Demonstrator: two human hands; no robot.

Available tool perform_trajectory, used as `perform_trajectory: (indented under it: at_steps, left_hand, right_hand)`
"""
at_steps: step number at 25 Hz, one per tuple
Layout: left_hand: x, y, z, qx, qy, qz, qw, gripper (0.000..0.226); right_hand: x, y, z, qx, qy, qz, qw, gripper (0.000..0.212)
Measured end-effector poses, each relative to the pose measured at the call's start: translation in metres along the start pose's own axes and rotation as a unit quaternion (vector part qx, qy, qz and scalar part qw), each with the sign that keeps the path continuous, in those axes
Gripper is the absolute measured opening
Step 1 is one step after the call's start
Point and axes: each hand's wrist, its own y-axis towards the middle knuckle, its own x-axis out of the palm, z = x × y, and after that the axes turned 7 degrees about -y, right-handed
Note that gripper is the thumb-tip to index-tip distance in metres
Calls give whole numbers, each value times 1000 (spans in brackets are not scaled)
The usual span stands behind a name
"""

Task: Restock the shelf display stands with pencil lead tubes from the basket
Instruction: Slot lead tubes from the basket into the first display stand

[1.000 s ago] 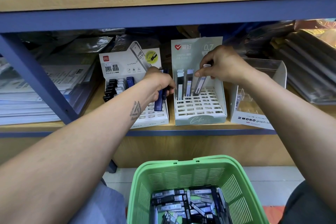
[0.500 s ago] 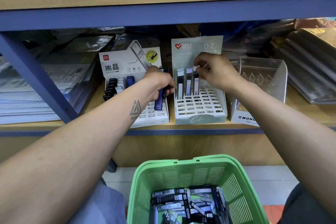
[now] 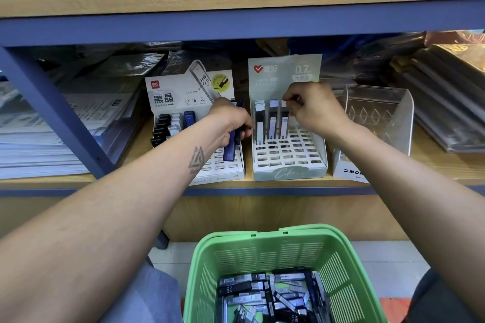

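Pencil lead tubes (image 3: pixel 273 294) lie heaped in the green basket (image 3: pixel 202 270) below you. Your left hand (image 3: pixel 231 120) grips blue tubes (image 3: pixel 231 144) over the white stand (image 3: pixel 223 165); your right hand (image 3: pixel 315 110) pinches a tube's cap (image 3: pixel 284 103) in the green stand (image 3: pixel 288 173), beside a clear acrylic stand (image 3: pixel 380 113).

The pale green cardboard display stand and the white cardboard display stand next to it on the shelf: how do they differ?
The pale green cardboard display stand is printed 0.7; the white cardboard display stand is printed HB 0.5. The green stand holds a few tubes only in its back row; the white stand holds black, white and blue tubes stepped down its left side. The green stand's backboard rises higher than the white stand's. Both have slotted white grids, mostly unfilled.
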Motion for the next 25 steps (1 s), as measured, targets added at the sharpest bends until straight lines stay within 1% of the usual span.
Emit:
perform_trajectory:
  at_steps: [2, 4, 6, 7, 8, 10, 12, 13, 15, 17, 21, 23, 25]
  left_hand:
    - [-4, 2, 0, -6, -14, -10, 1000, 19]
    - [-11, 3, 0, -17, -50, -27, 998, 18]
    - [-19, 1, 1, -39, -92, -78, 992, 19]
    - [-23, -2, 2, -46, -107, -113, 987, 17]
    - [-28, -5, 2, -42, -114, -145, 982, 15]
    - [-36, -11, 3, -11, -108, -193, 975, 14]
    - [-40, -20, 5, 29, -90, -230, 969, 12]
    - [-40, -25, 5, 43, -87, -243, 965, 11]
    - [-42, -29, 6, 57, -87, -257, 961, 13]
    - [-45, -30, 5, 61, -76, -262, 960, 14]
    - [-50, -30, 4, 62, -35, -283, 956, 10]
    - [-55, -31, 4, 43, -40, -274, 960, 10]
    - [-62, -31, 6, 11, -57, -261, 964, 8]
  right_hand:
    - [-2, -1, 2, 11, -3, 3, 1000, 21]
    - [-4, -2, 3, 9, -20, 27, 999, 24]
    - [-8, -3, -4, 1, 5, 66, 998, 27]
    - [-10, -3, -11, 1, 46, 67, 997, 27]
    - [-12, -3, -19, 5, 96, 48, 994, 26]
    - [-10, -4, -35, 28, 181, -24, 983, 27]
    - [-7, -6, -48, 55, 247, -96, 963, 27]
    - [-6, -7, -52, 63, 278, -120, 951, 26]
    - [-5, -9, -56, 67, 325, -141, 933, 20]
    - [-5, -9, -58, 74, 356, -145, 920, 16]
    - [2, -10, -65, 129, 411, -142, 891, 12]
    - [3, -9, -68, 165, 449, -123, 869, 8]
    - [-1, -8, -69, 176, 479, -113, 853, 8]
